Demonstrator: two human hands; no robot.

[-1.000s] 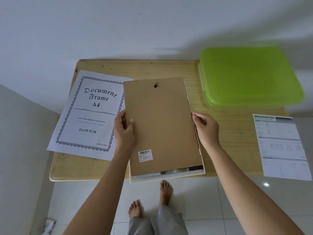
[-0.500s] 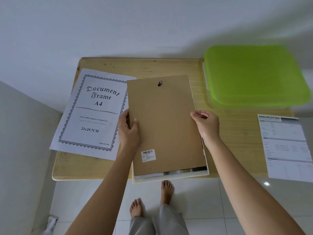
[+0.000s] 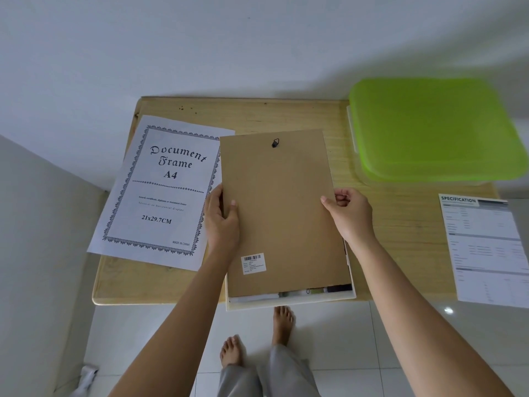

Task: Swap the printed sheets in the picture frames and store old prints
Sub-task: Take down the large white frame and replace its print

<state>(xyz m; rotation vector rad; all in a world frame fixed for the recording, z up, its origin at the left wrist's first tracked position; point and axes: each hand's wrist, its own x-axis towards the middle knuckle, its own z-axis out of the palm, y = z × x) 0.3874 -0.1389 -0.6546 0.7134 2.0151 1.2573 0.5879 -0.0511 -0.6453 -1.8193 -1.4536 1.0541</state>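
Observation:
A brown backing board with a black hanger and a barcode label lies over a white picture frame that sits face down at the table's near edge. A strip of a printed sheet shows below the board's near edge. My left hand grips the board's left edge, thumb on top. My right hand pinches its right edge. A "Document Frame A4" sheet lies flat on the table to the left.
The small wooden table stands against a white wall. A green-lidded plastic box fills its far right. A "Specification" sheet hangs over the right edge. My bare feet stand on white tiles below.
The backing board has shifted slightly away from me over the frame, with both hands holding its side edges throughout. The view has drifted a little.

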